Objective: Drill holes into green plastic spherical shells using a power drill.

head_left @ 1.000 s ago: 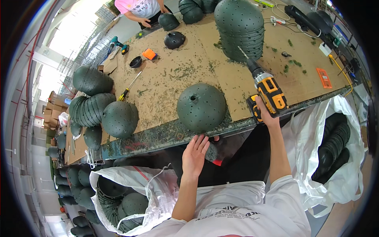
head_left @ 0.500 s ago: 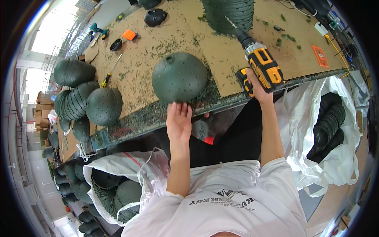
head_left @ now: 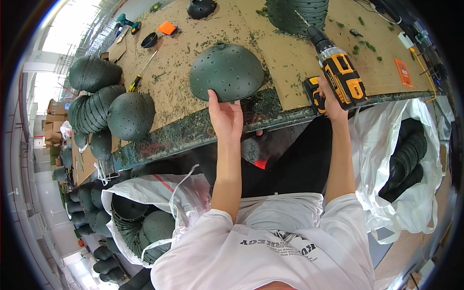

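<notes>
A dark green plastic dome point(head_left: 227, 72), dotted with small holes, is tilted up at the near side of the bench. My left hand point(head_left: 226, 115) grips its near rim, thumb on the outer face and the other fingers under the edge. In my right hand point(head_left: 331, 99) is a yellow-and-black cordless drill point(head_left: 340, 72), held by its handle. The drill's long bit points away to the upper left, beside a stack of green domes point(head_left: 299, 17), and is apart from the dome in my left hand.
Nested domes point(head_left: 96, 108) lie at the bench's left, near a yellow-handled screwdriver point(head_left: 135, 83). Farther back are a black bowl point(head_left: 149, 40), an orange piece point(head_left: 167, 28) and a teal drill point(head_left: 126, 23). White sacks of domes stand left point(head_left: 186, 193) and right point(head_left: 367, 145). Green shavings litter the cardboard.
My left hand has moved from touching the dome's lower edge to gripping its rim, and the dome has tilted up. The drill stays in my right hand; the whole view has shifted slightly.
</notes>
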### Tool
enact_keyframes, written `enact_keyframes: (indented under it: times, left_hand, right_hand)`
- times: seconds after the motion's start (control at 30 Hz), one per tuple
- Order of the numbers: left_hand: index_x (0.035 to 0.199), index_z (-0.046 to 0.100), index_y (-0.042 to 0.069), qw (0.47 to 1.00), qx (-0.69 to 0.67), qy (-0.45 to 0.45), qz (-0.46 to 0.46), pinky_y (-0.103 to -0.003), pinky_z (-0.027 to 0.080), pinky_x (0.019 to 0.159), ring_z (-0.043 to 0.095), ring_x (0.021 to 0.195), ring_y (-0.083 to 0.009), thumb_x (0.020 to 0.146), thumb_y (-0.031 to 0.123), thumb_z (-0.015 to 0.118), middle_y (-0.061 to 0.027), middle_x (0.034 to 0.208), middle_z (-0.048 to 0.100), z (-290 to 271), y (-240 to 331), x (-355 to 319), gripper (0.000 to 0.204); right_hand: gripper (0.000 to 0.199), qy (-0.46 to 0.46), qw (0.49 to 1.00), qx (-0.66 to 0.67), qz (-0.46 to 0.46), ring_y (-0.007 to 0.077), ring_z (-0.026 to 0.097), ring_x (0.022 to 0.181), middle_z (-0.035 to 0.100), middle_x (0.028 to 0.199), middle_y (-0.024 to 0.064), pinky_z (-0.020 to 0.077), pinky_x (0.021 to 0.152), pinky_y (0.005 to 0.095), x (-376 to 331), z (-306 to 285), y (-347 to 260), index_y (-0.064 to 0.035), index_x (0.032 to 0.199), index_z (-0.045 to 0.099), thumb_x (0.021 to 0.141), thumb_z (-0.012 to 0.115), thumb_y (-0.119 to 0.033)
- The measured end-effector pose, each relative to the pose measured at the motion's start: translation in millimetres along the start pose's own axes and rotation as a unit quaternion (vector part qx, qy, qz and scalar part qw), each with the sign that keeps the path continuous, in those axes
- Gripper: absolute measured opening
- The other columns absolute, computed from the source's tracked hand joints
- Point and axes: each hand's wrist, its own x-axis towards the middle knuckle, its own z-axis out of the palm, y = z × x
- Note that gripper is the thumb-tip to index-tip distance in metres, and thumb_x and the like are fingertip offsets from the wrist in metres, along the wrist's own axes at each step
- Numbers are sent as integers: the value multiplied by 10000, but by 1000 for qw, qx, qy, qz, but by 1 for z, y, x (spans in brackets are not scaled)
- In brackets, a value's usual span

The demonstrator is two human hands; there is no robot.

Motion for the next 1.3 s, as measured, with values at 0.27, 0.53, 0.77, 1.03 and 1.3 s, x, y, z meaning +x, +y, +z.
enact_keyframes:
  times: [0.27, 0.53, 0.77, 1.03, 1.3]
  left_hand:
    - [1339, 469, 76, 998, 66, 12, 19, -480, 534, 995, 570, 1213, -256, 1020, 374, 535, -91, 1316, 561, 4, 1, -3, 441]
    - [1377, 454, 59, 995, 97, -12, 19, -478, 511, 1034, 555, 1237, -269, 992, 349, 590, -113, 1361, 536, -5, -3, 3, 500]
    - [1327, 480, 64, 994, 108, 23, 17, -471, 544, 945, 611, 1156, -247, 957, 326, 659, -80, 1283, 592, -8, 5, 6, 487]
    - [1292, 494, 40, 991, 132, 10, 14, -450, 566, 904, 637, 1091, -248, 980, 354, 618, -93, 1215, 618, -17, 9, -1, 459]
    - [1247, 519, 34, 992, 113, 49, 14, -418, 567, 913, 640, 1078, -224, 975, 377, 612, -85, 1202, 625, -11, 5, -1, 447]
  right_hand:
    - [138, 1, 1000, 17, 6, 54, 526, 588, 587, 704, -32, 437, 540, 233, -1, 1, -4, -53, 859, 642, 873, 752, -135]
    - [142, 3, 1000, 2, 3, 72, 572, 617, 631, 738, -17, 473, 566, 250, 5, 0, 5, -39, 872, 661, 862, 764, -136]
    - [76, 12, 1000, 2, -25, 60, 473, 555, 518, 652, -29, 398, 531, 234, 4, 10, -1, -35, 901, 626, 920, 665, -98]
    - [188, 34, 998, -29, -53, 59, 499, 555, 533, 635, -33, 418, 535, 243, -5, 7, -2, -66, 762, 587, 902, 696, -127]
    - [163, 17, 1000, -21, 9, 49, 506, 563, 563, 670, -46, 415, 527, 236, 0, -2, 2, -53, 848, 647, 867, 766, -163]
